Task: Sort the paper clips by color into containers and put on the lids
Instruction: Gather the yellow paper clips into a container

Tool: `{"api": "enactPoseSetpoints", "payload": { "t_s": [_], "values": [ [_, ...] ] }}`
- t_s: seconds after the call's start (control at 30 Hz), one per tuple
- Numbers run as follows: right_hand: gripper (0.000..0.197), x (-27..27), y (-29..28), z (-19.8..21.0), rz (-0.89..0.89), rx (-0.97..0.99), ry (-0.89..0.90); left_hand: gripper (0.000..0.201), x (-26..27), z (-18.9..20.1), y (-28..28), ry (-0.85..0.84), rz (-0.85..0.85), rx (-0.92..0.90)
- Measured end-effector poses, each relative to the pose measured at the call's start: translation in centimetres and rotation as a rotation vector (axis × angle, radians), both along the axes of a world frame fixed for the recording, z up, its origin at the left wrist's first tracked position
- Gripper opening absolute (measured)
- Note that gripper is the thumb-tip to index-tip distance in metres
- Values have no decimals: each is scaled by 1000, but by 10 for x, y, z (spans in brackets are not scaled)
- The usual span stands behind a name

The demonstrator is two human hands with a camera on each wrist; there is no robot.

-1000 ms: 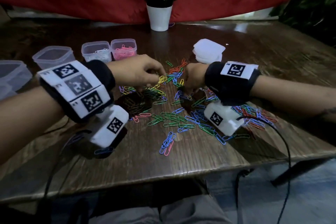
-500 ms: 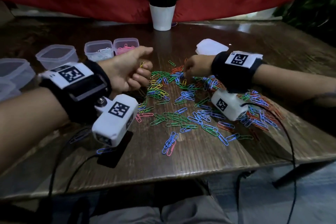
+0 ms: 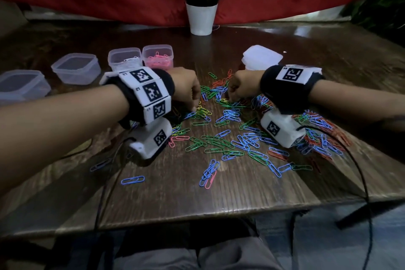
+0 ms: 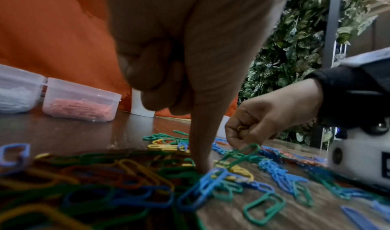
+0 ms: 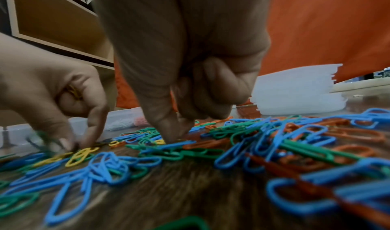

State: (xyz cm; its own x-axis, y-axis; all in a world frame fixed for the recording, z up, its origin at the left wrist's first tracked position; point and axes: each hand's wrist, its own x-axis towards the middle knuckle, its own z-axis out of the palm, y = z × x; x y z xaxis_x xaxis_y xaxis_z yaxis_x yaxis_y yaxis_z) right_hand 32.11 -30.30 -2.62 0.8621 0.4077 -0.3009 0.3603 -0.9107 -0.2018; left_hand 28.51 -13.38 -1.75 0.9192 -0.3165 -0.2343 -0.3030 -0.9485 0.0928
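Paper clips [image 3: 228, 138] of mixed colours are spread over the wooden table [image 3: 175, 199]. Yellow clips [image 5: 72, 90] are kept in the curled fingers of the left hand [image 3: 186, 87], whose thumb and forefinger are pinched at the heap. A yellow clip [image 4: 242, 128] is held in the curled right hand [image 3: 243, 86]. Pink clips are seen in one container [image 3: 157, 56], beside the lid stack [image 3: 262, 57].

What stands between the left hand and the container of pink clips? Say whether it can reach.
Probably yes. The container of pink clips stands lidless just beyond the left hand, with only bare table between. Its fingers already hold yellow clips, which belong elsewhere.
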Motion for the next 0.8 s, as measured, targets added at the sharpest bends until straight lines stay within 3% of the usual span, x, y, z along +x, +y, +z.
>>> {"api": "enactPoseSetpoints", "payload": {
  "t_s": [0.17, 0.27, 0.37, 0.47, 0.63, 0.73, 0.8],
  "values": [
    [18, 0, 1, 2, -2, 73, -1, 19, 0, -1, 13, 134, -11, -68],
    [19, 0, 5, 4, -11, 73, 24, 12, -1, 0, 14, 85, -1, -202],
    [16, -3, 8, 3, -103, 52, 87, 16, -2, 2, 1, -56, -66, -125],
    [17, -3, 3, 2, -191, 48, 104, 23, -5, 1, -14, -49, -158, -14],
    [26, -4, -13, 6, -378, 502, 325, 12, -4, 2, -18, 33, -176, 3],
    [25, -11, -15, 11, -369, 688, 467, 10, -1, 2, -10, 183, -45, -194],
    [23, -15, -12, 13, -375, 770, 530, 14, 2, 5, -3, 299, 141, -385]
  ]
}}
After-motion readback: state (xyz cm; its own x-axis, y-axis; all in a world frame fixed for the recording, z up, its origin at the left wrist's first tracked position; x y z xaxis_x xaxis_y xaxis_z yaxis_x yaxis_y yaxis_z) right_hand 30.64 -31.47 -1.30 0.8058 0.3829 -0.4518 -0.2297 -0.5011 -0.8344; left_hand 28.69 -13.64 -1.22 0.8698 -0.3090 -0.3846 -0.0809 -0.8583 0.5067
